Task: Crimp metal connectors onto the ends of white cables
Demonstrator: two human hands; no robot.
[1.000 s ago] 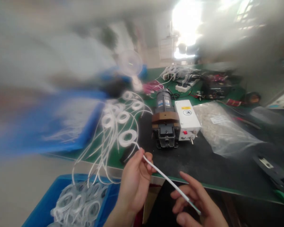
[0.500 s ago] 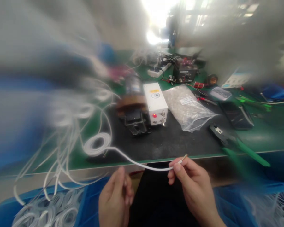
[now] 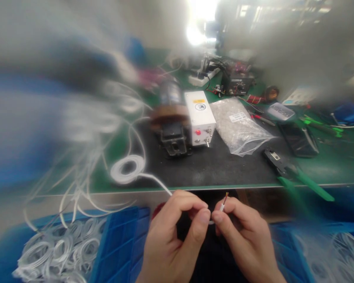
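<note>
A white cable [image 3: 158,181] runs from its coil [image 3: 127,169] on the bench down to my hands. Near its stripped end, my right hand [image 3: 244,232] pinches it between thumb and fingers; thin coloured wires [image 3: 226,196] stick up past the white jacket. Close beside it, my left hand [image 3: 177,232] curls round the same cable, thumb and index fingertips nearly together. Most of the cable there is hidden behind the left fingers, and a short bit shows between the hands.
A white box with a red light [image 3: 200,118] stands beside a dark machine [image 3: 174,137]. Nearby lie a clear bag [image 3: 238,125], green-handled pliers [image 3: 295,173] and a dark phone-like slab [image 3: 297,139]. Blue bins [image 3: 120,236] with coiled cables flank my lap; loose cables hang at left.
My left hand has moved right and up to the cable beside my right hand. The right hand keeps its pinch, and the wire end now points more upright. The view has shifted slightly.
</note>
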